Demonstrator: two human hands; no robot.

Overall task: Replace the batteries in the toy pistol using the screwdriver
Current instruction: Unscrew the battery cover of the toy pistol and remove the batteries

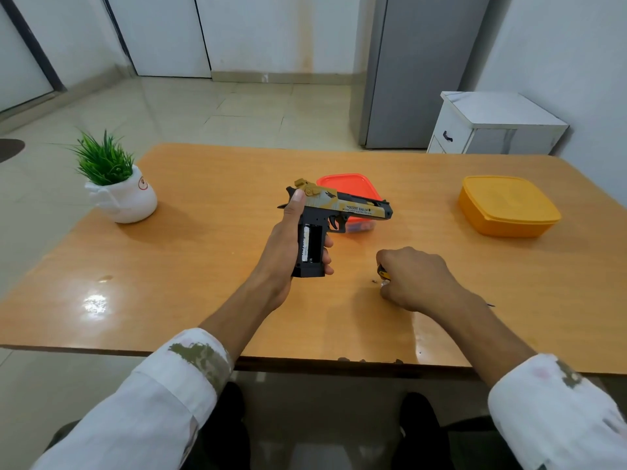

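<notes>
Left hand [288, 245] raised, gripping toy pistol [356, 206]; right hand [414, 276] low, knuckles up, fingers curled over screwdriver [384, 273].

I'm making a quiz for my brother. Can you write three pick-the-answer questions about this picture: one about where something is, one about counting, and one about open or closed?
1. Where is the green plant in the white round pot?
A. On the floor.
B. On the orange wooden table, near its left edge.
C. On a shelf.

2. How many lidded plastic boxes are on the table?
A. One.
B. Four.
C. Two.

3. How is the battery slot in the gold and black plastic toy pistol?
A. Open.
B. Covered.
C. Taped shut.

Answers:
1 B, the pot stands on the table's left side.
2 C, there is a red box and a yellow box.
3 A, a white battery shows in the grip held by the left hand.
</notes>
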